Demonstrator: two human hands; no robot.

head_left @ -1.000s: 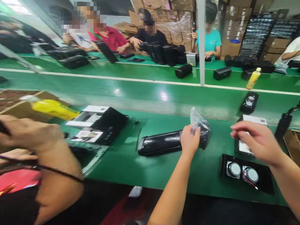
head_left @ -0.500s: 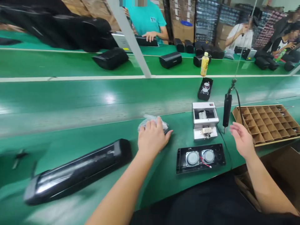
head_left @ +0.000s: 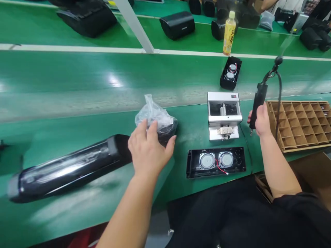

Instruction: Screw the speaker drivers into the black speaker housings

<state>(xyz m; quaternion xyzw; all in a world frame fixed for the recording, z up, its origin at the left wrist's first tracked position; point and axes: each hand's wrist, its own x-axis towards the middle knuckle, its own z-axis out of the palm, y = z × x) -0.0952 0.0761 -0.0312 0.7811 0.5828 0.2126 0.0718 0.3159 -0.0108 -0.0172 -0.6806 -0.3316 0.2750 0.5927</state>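
**Head view: bag and driver taken up**

Left hand (head_left: 148, 150) cups the crumpled clear plastic bag (head_left: 154, 113) on the green bench (head_left: 192, 129), grip uncertain; right hand (head_left: 260, 121) clasps the hanging black electric screwdriver (head_left: 260, 98). Judged step: pickup; lifting needs closed fingers.

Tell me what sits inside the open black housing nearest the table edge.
The black housing holds two round speaker drivers side by side and a red wire. Whatever lies under the drivers is covered.
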